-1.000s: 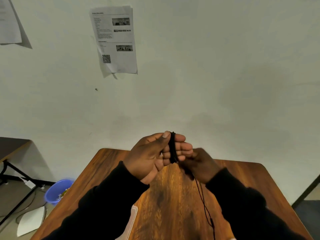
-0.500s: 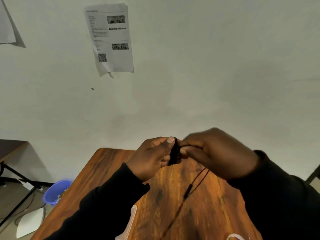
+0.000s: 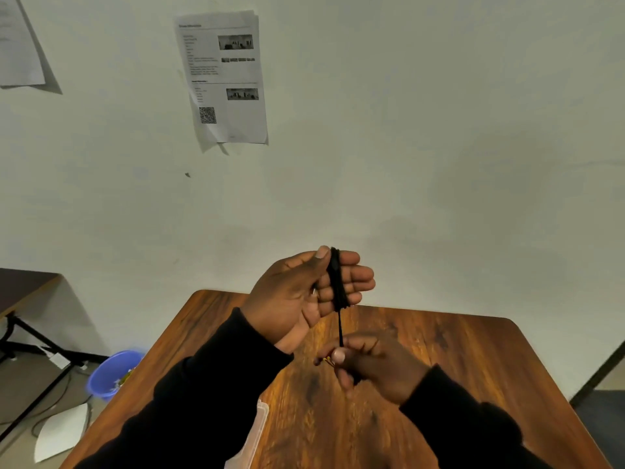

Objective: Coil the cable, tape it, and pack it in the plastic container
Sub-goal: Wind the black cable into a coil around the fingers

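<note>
Cable (image 3: 336,282) is thin, black and matte, wound in a tight band of loops around the four fingers of the left hand (image 3: 304,296), which is held up above the far edge of the surface (image 3: 456,367) with the palm facing the camera and the thumb pressed against the top of the coil to pin it. One straight strand drops from the bottom of the coil down to the right hand (image 3: 368,363), which sits lower, over the middle of the surface, fingers closed and pinching the cable end; there's a bit of yellowish something at the fingertips but it's too small to make out. Both arms are in dark, soft-looking sleeves. The surface is glossy brown wood-grain with rounded corners, pushed up toward a plain off-white wall. A clear plastic container (image 3: 258,431) with a rounded rim pokes out near the near edge, mostly hidden under the left sleeve. On the wall there's a printed sheet (image 3: 225,79) with small photos and a QR code, its bottom curling off, and another paper (image 3: 18,42) at far left. On the floor off the left edge sits a round blue plastic bowl (image 3: 113,374), plus a loose white sheet (image 3: 61,431) and a dark table with black metal legs (image 3: 23,319).
</note>
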